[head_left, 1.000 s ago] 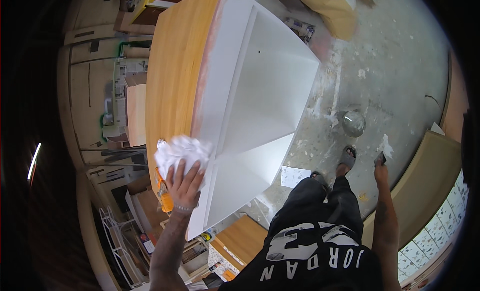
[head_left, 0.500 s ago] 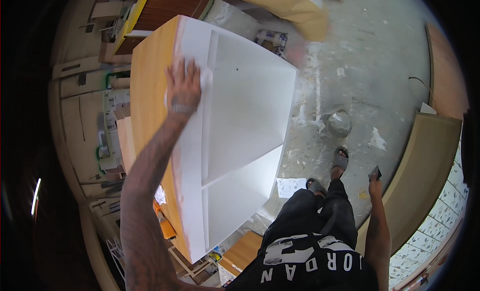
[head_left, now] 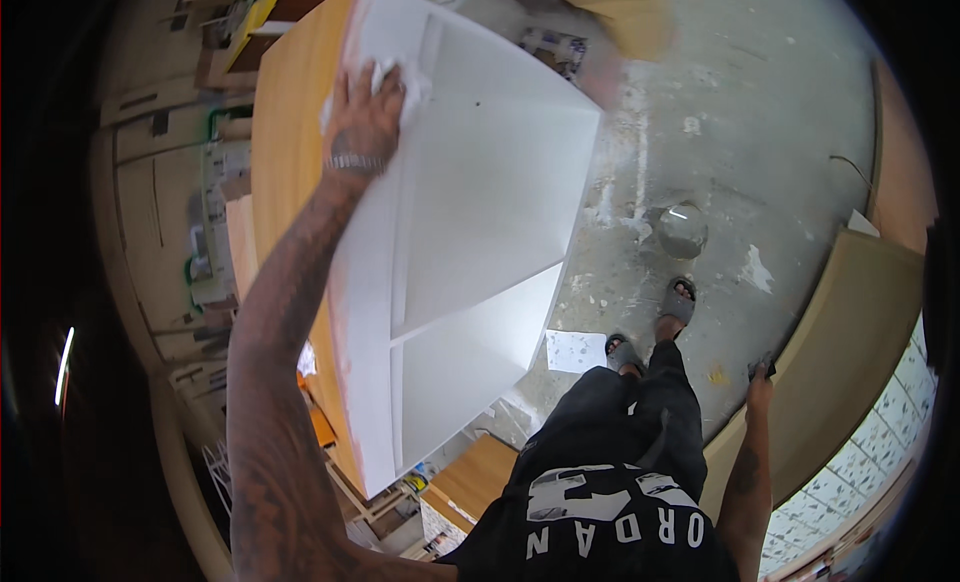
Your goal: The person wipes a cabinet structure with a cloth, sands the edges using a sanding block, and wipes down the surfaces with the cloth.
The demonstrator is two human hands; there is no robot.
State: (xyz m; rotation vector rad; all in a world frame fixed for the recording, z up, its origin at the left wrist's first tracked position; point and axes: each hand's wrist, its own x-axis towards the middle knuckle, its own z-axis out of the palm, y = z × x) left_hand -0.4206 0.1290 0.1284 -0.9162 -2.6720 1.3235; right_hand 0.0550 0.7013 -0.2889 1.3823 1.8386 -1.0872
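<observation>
My left hand (head_left: 362, 117) presses a white cloth (head_left: 412, 94) against the white front strip of a cabinet (head_left: 480, 172), fingers spread over it. That strip borders a wood-grain side panel (head_left: 290, 132), with a pinkish smear along the seam. White inside, the cabinet has a divider (head_left: 480, 304) across it. Low at my right side, my right hand (head_left: 760, 384) is closed around a small dark flat tool (head_left: 763, 365). It looks like a scraper, though its blade is hardly visible.
A clear round object (head_left: 683, 230) lies on the stained grey floor (head_left: 720, 162) beyond my feet. A white patterned sheet (head_left: 577, 351) lies beside my foot. Long brown boards (head_left: 820, 382) line the right side. Brown paper (head_left: 610, 12) is at the far end.
My left hand and the cloth have slid slightly farther along the cabinet strip. My right hand has turned the dark tool. The whole view has shifted a little.
</observation>
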